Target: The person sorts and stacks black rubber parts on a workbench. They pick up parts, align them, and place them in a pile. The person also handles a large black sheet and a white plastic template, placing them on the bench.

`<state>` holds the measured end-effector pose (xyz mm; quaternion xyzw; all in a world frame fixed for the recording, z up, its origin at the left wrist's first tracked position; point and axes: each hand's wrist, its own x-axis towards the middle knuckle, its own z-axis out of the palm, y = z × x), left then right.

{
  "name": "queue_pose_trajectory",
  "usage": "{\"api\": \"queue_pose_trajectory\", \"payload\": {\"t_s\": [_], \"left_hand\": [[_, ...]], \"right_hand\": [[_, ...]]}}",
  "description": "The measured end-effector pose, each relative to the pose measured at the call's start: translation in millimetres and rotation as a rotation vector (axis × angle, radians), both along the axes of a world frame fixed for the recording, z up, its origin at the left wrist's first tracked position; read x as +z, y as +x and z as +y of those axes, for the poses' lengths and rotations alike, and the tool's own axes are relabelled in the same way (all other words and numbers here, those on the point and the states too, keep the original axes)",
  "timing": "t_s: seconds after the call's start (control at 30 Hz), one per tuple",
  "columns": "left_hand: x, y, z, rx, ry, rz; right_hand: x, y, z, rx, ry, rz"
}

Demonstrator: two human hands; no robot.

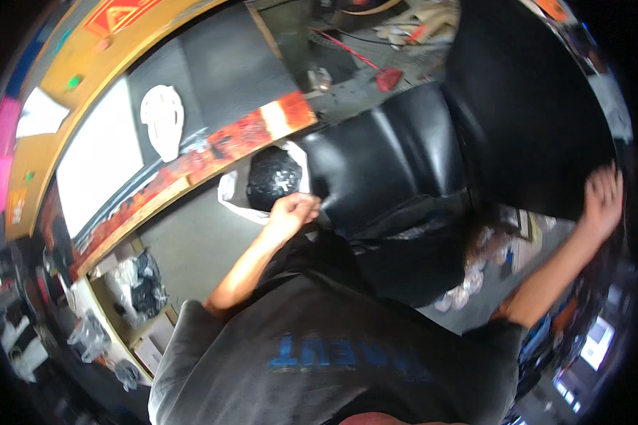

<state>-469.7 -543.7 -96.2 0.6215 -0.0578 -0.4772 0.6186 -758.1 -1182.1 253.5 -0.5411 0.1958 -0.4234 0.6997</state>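
Observation:
A wide, glossy black sheet (390,156), rubber-like or leather-like, stretches in front of me with soft folds. At its left edge my left hand (295,214) is closed, fingers curled, apparently pinching that edge. On the right, a large matte black sheet (532,106) rises with a curved outer edge; I cannot tell whether both parts are one piece. My right hand (604,198) grips that outer edge, arm stretched out. Just beyond my left hand stands a white bag (232,193) with a crumpled black plastic bundle (271,173) inside.
Left of the bag is a workbench with a stained red edge (223,142), bearing a white moulded piece (164,120) and a white sheet (103,166). A red-headed tool (388,79) and gloves (432,25) lie at the back. A box with plastic bags (145,283) sits lower left.

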Motion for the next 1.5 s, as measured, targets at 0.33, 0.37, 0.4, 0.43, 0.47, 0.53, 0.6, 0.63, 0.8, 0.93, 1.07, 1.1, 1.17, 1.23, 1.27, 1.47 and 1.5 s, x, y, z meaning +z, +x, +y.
{"api": "queue_pose_trajectory", "payload": {"t_s": [0.33,0.37,0.4,0.43,0.47,0.53,0.6,0.63,0.8,0.93,1.07,1.1,1.17,1.23,1.27,1.47,1.5], "left_hand": [[-23.0,96.8,-52.3,0.285,0.209,-0.519],[-26.6,97.5,-56.9,0.358,0.226,-0.593],[-30.8,95.2,-62.2,0.339,0.249,-0.64],[-35.3,92.0,-66.0,0.33,0.248,-0.717],[-40.1,84.4,-68.4,0.122,0.372,-0.835],[-57.1,64.4,-83.4,-0.376,0.595,-0.897],[-87.7,40.5,-87.7,-0.51,0.549,-0.86],[-108.5,28.8,-90.3,-0.621,0.548,-0.916],[-241.5,-29.8,-105.8,-0.809,0.706,-0.662],[-306.7,-81.1,-55.8,-0.943,0.938,-0.476],[-332.9,-113.2,2.6,-1.025,1.086,-0.432],[-339.9,-115.7,7.9,-0.925,1.059,-0.369],[-343.8,-120.0,16.3,-0.917,1.058,-0.373],[-343.0,-122.4,18.3,-0.96,1.035,-0.347],[-346.1,-120.5,23.2,-0.938,1.018,-0.241],[-350.5,-122.6,41.7,-0.795,1.011,-0.301],[-352.3,-120.4,43.8,-0.783,1.004,-0.287]], "right_hand": [[-236.1,-69.7,386.7,-0.065,1.091,0.337],[-259.0,-72.4,410.1,0.079,1.194,0.344],[-275.9,-76.4,426.4,-0.073,1.372,0.505],[-289.9,-78.9,440.2,-0.277,1.569,0.649],[-304.7,-79.3,454.2,-0.05,1.449,0.908],[-321.4,-85.2,480.9,0.261,1.2,1.337],[-327.0,-101.8,502.9,0.27,1.382,1.541],[-324.2,-116.6,509.3,0.139,1.675,1.413],[-378.8,-202.0,563.5,0.137,1.849,1.428],[-418.2,-283.4,585.8,-0.115,1.897,0.946],[-452.9,-372.7,568.3,0.366,1.864,0.94],[-474.6,-389.4,541.9,0.304,1.805,1.22],[-539.6,-400.6,485.2,0.138,1.773,1.425],[-615.3,-388.1,426.8,0.0,1.724,1.472],[-655.2,-375.5,405.8,-0.057,1.691,1.49],[-775.0,-295.5,409.0,0.125,1.73,1.043],[-777.2,-290.0,418.8,0.081,1.67,1.049]]}}
